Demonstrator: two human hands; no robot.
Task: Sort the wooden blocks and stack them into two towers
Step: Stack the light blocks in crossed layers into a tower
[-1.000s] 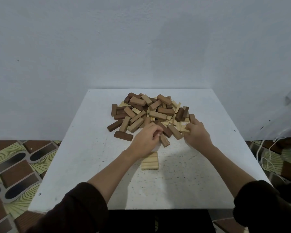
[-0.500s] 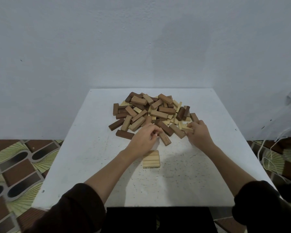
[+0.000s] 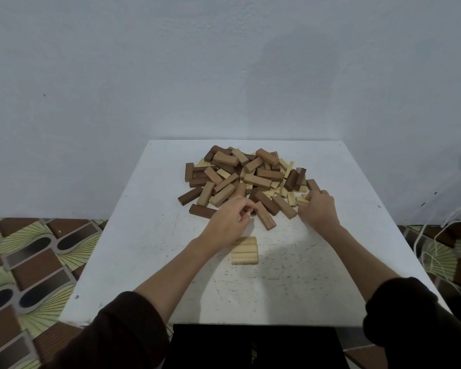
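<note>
Both hands sit at your block pile (image 3: 250, 177): your right hand (image 3: 318, 210) grips a pale block (image 3: 302, 202); your left hand (image 3: 228, 222) has its fingers curled, contents cannot be determined.

Pile (image 3: 256, 179) — mixed dark brown, tan, pale cream. Table (image 3: 133, 262) white, black-speckled; wall (image 3: 224, 62) pale grey-blue; sleeves (image 3: 112, 334) near-black. Floor (image 3: 24, 265) tiles — brown, green fan stripes, black ovals.

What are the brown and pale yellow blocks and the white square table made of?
The brown and pale yellow rectangular blocks look like plain matte wood: some show faint grain, none shine. The white square table seems painted or coated, with dark specks and scuffs; what lies underneath is hidden.
</note>
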